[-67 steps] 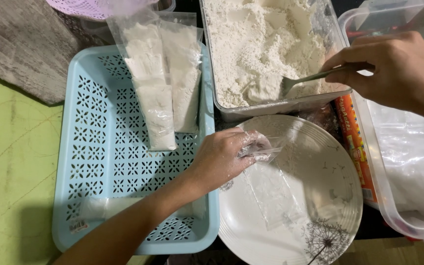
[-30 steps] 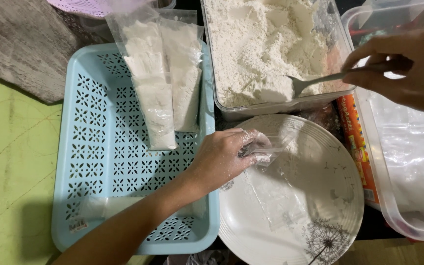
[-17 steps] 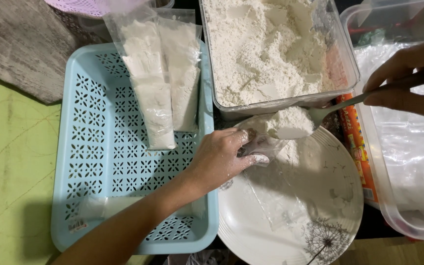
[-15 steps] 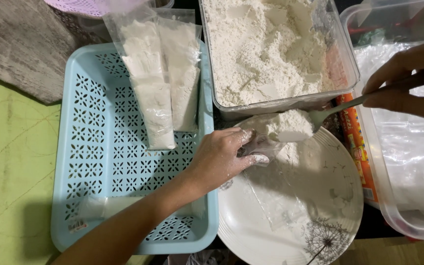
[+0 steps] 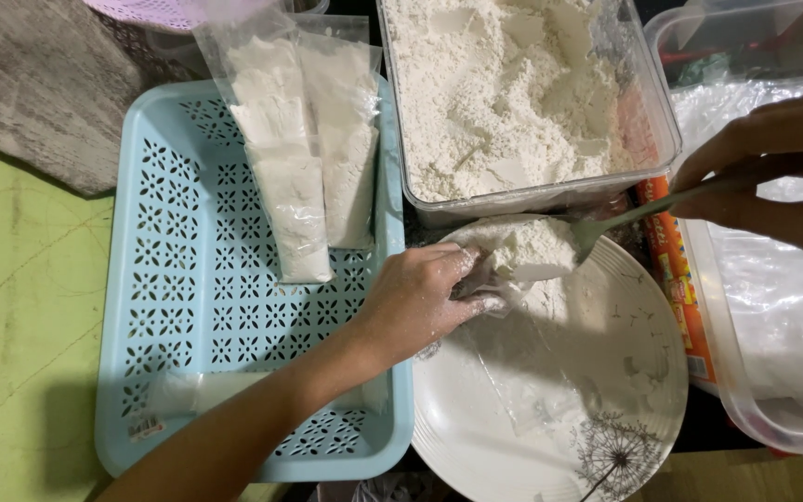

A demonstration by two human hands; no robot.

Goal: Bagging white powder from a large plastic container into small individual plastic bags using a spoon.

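Over white plate (image 5: 606, 409): left hand (image 5: 415, 302) (floury) pinching bag (image 5: 513, 279)

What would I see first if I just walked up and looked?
A big clear tub of white flour at the top. Just below it, the right hand tips a heaped spoon into a small clear bag that the left hand holds open over a white plate.

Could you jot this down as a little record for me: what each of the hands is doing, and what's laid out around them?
left hand: holds open a small clear bag over the white plate
right hand: holds a spoon heaped with flour at the bag's mouth
flour tub: clear, full of white flour, behind the plate
blue basket: perforated, holds filled flour bags
far right: clear tub with plastic inside
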